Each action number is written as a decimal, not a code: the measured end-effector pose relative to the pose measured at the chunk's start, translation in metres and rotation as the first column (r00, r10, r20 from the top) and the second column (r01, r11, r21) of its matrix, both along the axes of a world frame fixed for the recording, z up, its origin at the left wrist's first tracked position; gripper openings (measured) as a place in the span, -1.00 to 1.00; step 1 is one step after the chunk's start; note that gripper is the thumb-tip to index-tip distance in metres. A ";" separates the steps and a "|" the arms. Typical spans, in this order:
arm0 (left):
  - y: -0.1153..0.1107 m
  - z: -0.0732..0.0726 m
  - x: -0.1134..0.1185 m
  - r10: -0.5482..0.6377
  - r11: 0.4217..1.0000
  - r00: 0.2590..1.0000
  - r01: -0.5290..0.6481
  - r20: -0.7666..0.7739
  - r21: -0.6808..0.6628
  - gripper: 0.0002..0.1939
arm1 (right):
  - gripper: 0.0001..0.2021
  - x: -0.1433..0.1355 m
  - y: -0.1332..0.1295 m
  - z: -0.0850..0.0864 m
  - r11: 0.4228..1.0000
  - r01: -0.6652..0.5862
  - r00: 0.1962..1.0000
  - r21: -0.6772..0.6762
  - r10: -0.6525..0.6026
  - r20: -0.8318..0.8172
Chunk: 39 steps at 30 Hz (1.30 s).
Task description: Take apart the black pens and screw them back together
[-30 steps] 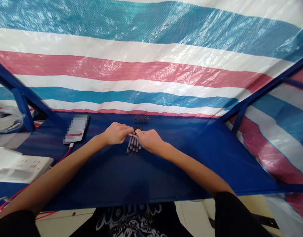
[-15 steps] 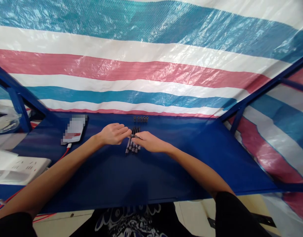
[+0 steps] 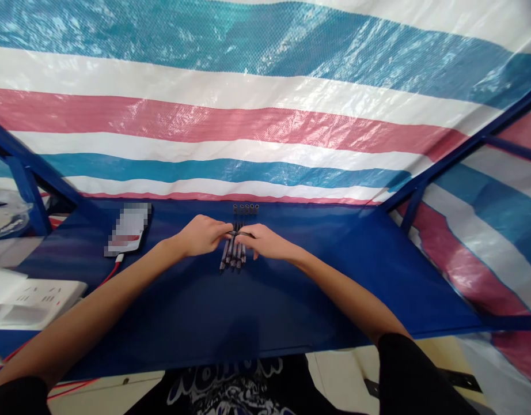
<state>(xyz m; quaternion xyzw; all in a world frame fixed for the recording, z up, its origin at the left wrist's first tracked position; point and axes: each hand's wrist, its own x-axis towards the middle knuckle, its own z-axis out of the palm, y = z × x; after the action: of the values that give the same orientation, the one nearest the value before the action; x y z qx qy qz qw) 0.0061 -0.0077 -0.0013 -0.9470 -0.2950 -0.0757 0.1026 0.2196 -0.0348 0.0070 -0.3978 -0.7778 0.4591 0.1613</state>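
My left hand (image 3: 207, 235) and my right hand (image 3: 269, 242) meet over the middle of the blue table, their fingers pinched on a thin dark pen (image 3: 236, 233). It lies roughly level between my fingertips, and most of its length is hidden by my fingers. Right below my hands, several dark pens with pale printed wraps (image 3: 233, 256) lie side by side, tips and ends fanned slightly. Behind them, several short grey-brown hollow cylinders (image 3: 247, 209) stand in a row close to the back edge.
On the left lies a phone (image 3: 129, 229), plugged into a red cable (image 3: 112, 272). A white power strip (image 3: 45, 297) sits nearer on that side. Striped plastic sheeting (image 3: 265, 124) rises behind the blue table (image 3: 334, 311), and blue frame bars (image 3: 421, 184) flank both sides.
Both hands have moved slightly, and the pen between them now shows more level. Fingers of my right hand have loosened and lifted a little. The lying pens and cylinders stay put.
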 end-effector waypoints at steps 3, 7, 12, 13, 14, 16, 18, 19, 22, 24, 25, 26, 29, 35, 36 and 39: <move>-0.003 0.003 0.007 0.114 0.985 0.992 -0.120 -0.056 -0.127 -0.75 | -0.77 -0.005 -0.005 -0.007 0.872 -0.031 0.937 0.489 -0.145 0.317; -0.001 -0.001 0.001 0.053 0.995 0.998 -0.055 -0.029 -0.086 -0.77 | -0.66 -0.009 -0.011 -0.016 0.775 -0.172 0.850 0.608 -0.195 0.489; 0.005 -0.014 -0.009 -0.128 0.982 0.990 0.118 0.065 0.149 -0.77 | -0.67 -0.009 -0.011 -0.009 0.873 -0.124 0.885 0.472 -0.118 0.450; 0.005 -0.016 -0.010 -0.150 0.971 0.986 0.134 0.068 0.199 -0.77 | -0.69 -0.008 -0.010 -0.006 0.902 -0.097 0.913 0.420 -0.087 0.399; 0.006 -0.016 -0.010 -0.168 0.958 0.983 0.147 0.067 0.248 -0.77 | -0.71 -0.007 -0.008 -0.003 0.929 -0.072 0.942 0.364 -0.056 0.331; 0.005 -0.015 -0.010 -0.203 0.923 0.977 0.170 0.061 0.345 -0.77 | -0.69 -0.005 -0.006 0.000 0.973 -0.041 0.985 0.229 0.001 0.170; 0.004 -0.012 -0.009 -0.248 0.877 0.967 0.199 0.057 0.438 -0.78 | -0.67 -0.003 -0.004 0.001 0.999 -0.035 0.999 0.030 0.034 0.016; 0.004 -0.010 -0.009 -0.268 0.854 0.962 0.210 0.057 0.476 -0.78 | -0.67 -0.002 -0.003 0.001 0.994 -0.051 0.997 -0.098 0.046 -0.058; 0.002 -0.006 -0.008 -0.304 0.804 0.951 0.227 0.052 0.550 -0.79 | -0.65 0.002 0.000 -0.003 0.874 -0.168 0.961 -0.456 0.041 -0.275; 0.002 -0.005 -0.009 -0.308 0.781 0.951 0.231 0.037 0.581 -0.79 | -0.65 0.003 0.002 -0.006 0.770 -0.254 0.927 -0.585 0.021 -0.375; 0.002 -0.005 -0.010 -0.310 0.769 0.951 0.234 0.026 0.595 -0.80 | -0.65 0.004 0.004 -0.007 0.727 -0.284 0.916 -0.625 0.013 -0.402; 0.003 -0.005 -0.011 -0.308 0.759 0.951 0.237 0.014 0.607 -0.81 | -0.66 0.005 0.006 -0.008 0.690 -0.307 0.908 -0.656 0.007 -0.418; 0.006 -0.009 -0.016 -0.297 0.737 0.955 0.232 -0.005 0.635 -0.82 | -0.69 0.008 0.012 -0.010 0.605 -0.352 0.899 -0.714 0.005 -0.438; 0.011 -0.018 -0.021 -0.156 0.869 0.987 0.115 0.046 0.482 -0.79 | -0.69 0.015 0.020 -0.013 0.605 -0.301 0.926 -0.737 0.000 -0.378; 0.012 -0.019 -0.022 -0.119 0.906 0.991 0.086 0.056 0.414 -0.78 | -0.68 0.018 0.021 -0.012 0.633 -0.277 0.934 -0.723 0.003 -0.356; 0.015 -0.016 -0.026 0.041 0.969 0.990 -0.072 0.135 0.235 -0.74 | -0.67 0.030 0.027 -0.007 0.759 -0.163 0.963 -0.630 -0.017 -0.270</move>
<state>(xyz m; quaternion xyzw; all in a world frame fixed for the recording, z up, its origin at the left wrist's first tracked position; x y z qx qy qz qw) -0.0202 0.0074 -0.0177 -0.9120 -0.3167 -0.1687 0.1989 0.2501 -0.0080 -0.0003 -0.3344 -0.5587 0.7528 0.0964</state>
